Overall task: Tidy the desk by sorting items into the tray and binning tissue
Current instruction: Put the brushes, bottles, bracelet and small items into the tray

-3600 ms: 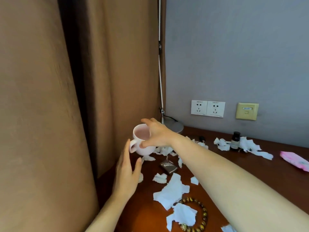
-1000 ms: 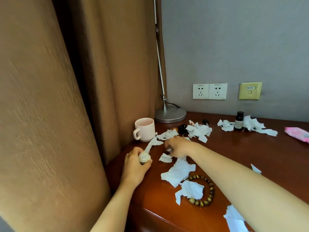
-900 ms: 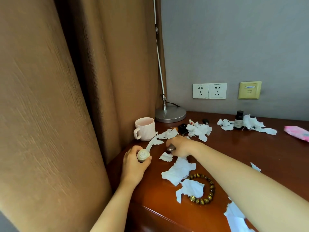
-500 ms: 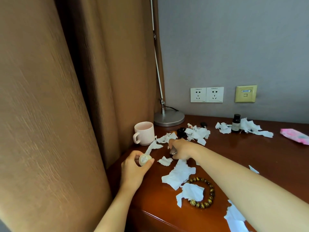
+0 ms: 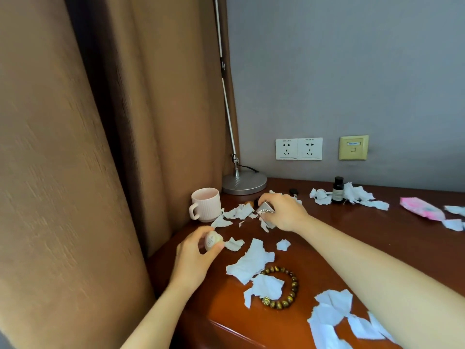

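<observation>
My left hand (image 5: 193,258) curls round a small round cream jar (image 5: 212,241) near the pink ribbed mug (image 5: 205,207). My right hand (image 5: 283,212) pinches a crinkly silver packet (image 5: 265,210) beside it.

Brown curtain (image 5: 75,147) hangs beside a grey wall (image 5: 352,71) bearing two sockets (image 5: 298,148).

Most of silver packet (image 5: 265,210) hidden under right hand (image 5: 283,214); bottom tissue scraps (image 5: 332,321) cut by frame edge.
</observation>
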`<action>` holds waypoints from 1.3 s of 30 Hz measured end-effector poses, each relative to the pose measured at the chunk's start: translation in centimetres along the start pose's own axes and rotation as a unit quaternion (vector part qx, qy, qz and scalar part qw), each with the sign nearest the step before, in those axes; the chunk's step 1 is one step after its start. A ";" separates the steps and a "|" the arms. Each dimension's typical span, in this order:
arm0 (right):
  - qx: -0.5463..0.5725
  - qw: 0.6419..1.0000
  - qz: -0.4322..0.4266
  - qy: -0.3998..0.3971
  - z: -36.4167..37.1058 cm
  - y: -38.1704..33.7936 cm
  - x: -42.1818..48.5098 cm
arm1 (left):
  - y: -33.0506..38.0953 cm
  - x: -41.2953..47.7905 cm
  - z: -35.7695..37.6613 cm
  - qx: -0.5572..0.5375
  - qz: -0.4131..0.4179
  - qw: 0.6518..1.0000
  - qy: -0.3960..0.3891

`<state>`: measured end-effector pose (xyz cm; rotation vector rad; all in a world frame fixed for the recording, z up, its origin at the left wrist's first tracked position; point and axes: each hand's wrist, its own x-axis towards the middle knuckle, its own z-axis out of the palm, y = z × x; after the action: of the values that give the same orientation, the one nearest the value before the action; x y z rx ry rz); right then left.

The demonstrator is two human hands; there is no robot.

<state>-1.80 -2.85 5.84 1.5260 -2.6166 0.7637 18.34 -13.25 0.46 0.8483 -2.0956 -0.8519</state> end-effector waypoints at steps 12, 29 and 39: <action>0.072 0.995 0.002 -0.072 -4.2 2.1 -4.0 | 6.6 -1.3 -0.1 0.048 0.052 0.995 -0.069; 0.048 0.999 0.020 0.012 -15.4 4.4 -14.3 | 18.5 -6.1 3.3 0.086 0.224 0.962 -0.128; -0.004 0.993 0.095 0.074 -22.3 9.7 -23.3 | 27.3 -9.9 7.0 0.006 0.336 0.919 -0.208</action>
<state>-2.57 29.32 15.70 1.1806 -2.6755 0.8413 9.90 11.93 14.09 -0.0992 -2.5136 -0.6672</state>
